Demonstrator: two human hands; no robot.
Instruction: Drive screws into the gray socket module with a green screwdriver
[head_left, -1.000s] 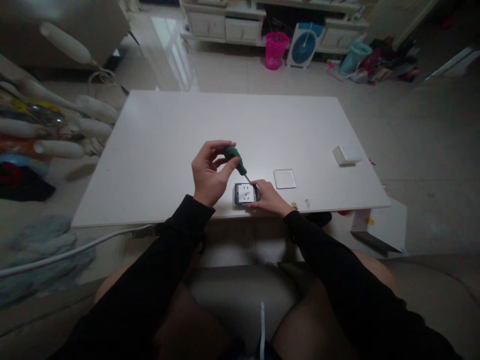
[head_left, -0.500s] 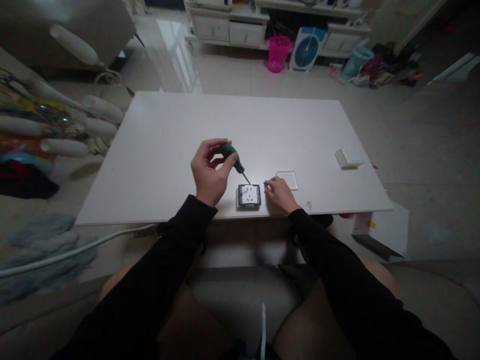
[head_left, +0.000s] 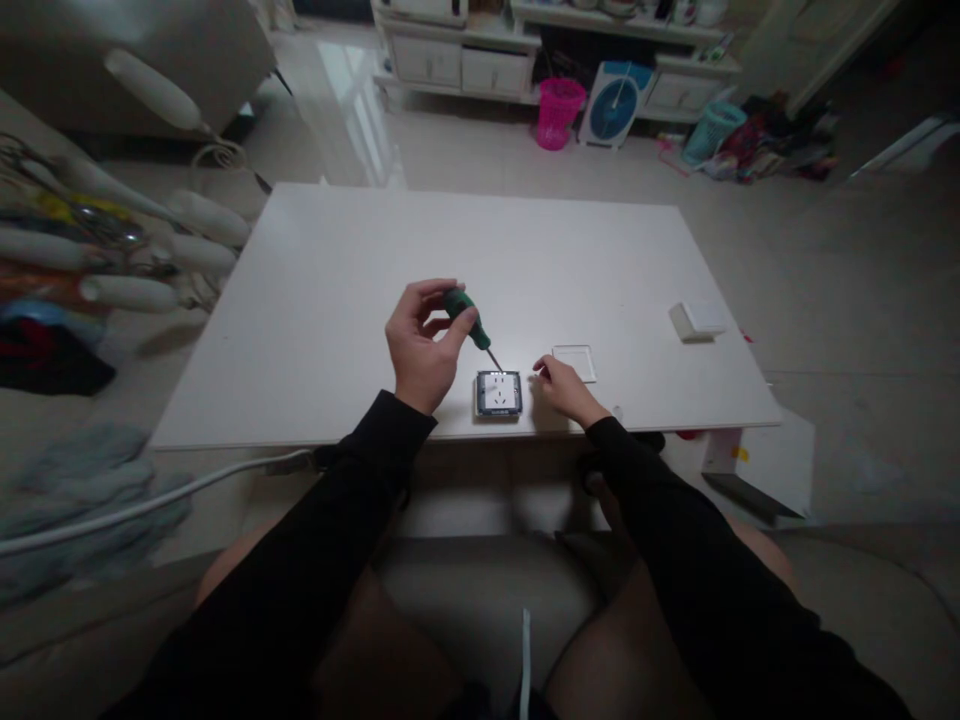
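The left hand [head_left: 424,345] pinched the screwdriver [head_left: 471,325] between thumb and fingers, its shaft slanting down and rightward from that hand to the far edge of the socket [head_left: 499,393]; contact at the tip could not be confirmed. The socket lay on the table [head_left: 337,300], between both hands, just left of the right hand [head_left: 566,388]. The right hand's fingertips were drawn close together, whether on a small part could not be determined, with the frame [head_left: 576,348] just beyond.

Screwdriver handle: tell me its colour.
The screwdriver handle is green; it shows best in the head view, held in the left hand.
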